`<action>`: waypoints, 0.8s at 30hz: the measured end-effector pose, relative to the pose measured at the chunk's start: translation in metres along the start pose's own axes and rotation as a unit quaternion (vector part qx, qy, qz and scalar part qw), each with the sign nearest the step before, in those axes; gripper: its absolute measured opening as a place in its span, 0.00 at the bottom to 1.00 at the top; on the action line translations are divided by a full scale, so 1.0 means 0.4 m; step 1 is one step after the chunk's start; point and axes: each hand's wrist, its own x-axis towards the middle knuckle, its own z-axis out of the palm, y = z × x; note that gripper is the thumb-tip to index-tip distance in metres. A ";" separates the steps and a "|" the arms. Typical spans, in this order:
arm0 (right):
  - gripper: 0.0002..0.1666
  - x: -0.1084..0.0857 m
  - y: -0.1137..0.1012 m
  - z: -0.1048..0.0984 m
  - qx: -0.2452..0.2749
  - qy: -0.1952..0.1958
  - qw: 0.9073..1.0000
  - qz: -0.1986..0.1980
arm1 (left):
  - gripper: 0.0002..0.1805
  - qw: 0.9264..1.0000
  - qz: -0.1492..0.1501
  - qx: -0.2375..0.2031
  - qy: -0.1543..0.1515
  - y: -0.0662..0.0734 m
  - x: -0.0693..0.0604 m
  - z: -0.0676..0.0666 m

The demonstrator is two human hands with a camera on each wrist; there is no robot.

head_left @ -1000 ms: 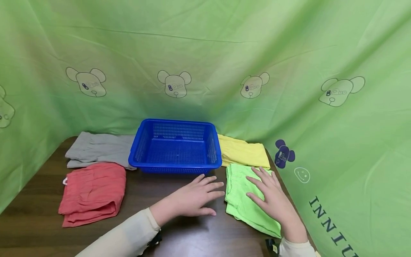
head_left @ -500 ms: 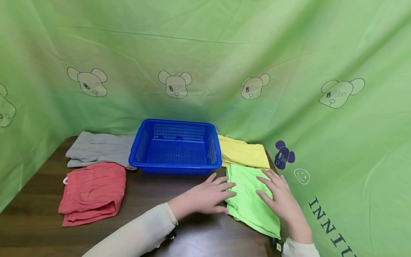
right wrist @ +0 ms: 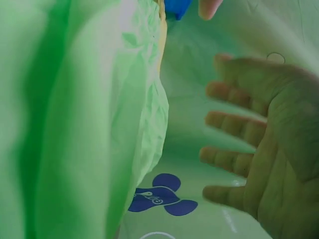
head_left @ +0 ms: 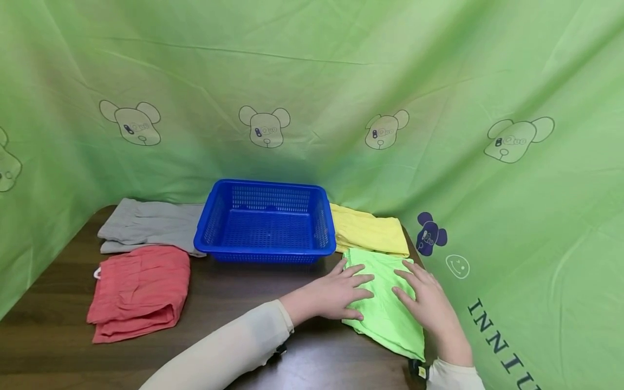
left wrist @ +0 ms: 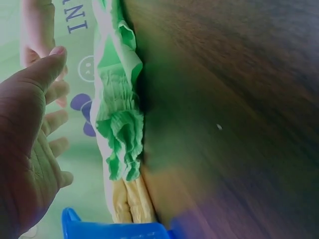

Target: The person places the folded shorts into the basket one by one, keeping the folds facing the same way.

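Note:
Bright green folded shorts (head_left: 385,303) lie on the right side of the table, their gathered waistband (left wrist: 119,122) showing in the left wrist view. My left hand (head_left: 341,293) hovers over their left edge with fingers spread. Over their right edge is my right hand (head_left: 429,303), its fingers apart too. Both wrist views show a gap between the hands and the cloth: the left palm (left wrist: 25,149) and the right palm (right wrist: 284,159) hold nothing.
A blue plastic basket (head_left: 265,252) stands at the back centre. Folded yellow cloth (head_left: 372,233) lies on its right, folded grey cloth (head_left: 151,225) on its left. Folded red shorts (head_left: 138,292) lie at the front left. A green printed curtain (head_left: 312,65) closes off the back and sides.
My left hand has moved right, from the bare tabletop to above the green shorts' left edge. My right hand has shifted slightly right and down. The clothes and basket stay put.

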 end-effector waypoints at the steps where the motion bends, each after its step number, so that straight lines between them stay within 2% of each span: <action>1: 0.28 0.000 0.000 -0.001 -0.001 -0.006 1.000 0.009 | 0.32 1.000 0.001 0.000 -0.001 0.000 0.007 0.001; 7: 0.28 0.001 0.008 0.006 -0.003 -0.028 0.999 0.034 | 0.31 1.000 -0.001 -0.009 -0.017 0.002 0.040 0.017; 19: 0.27 0.000 0.026 0.030 -0.001 -0.025 1.000 0.016 | 0.32 0.999 -0.015 -0.013 -0.038 -0.004 0.073 0.042; 24: 0.27 -0.003 0.033 0.040 0.003 -0.050 0.999 0.021 | 0.33 0.998 -0.019 -0.013 -0.053 -0.003 0.082 0.049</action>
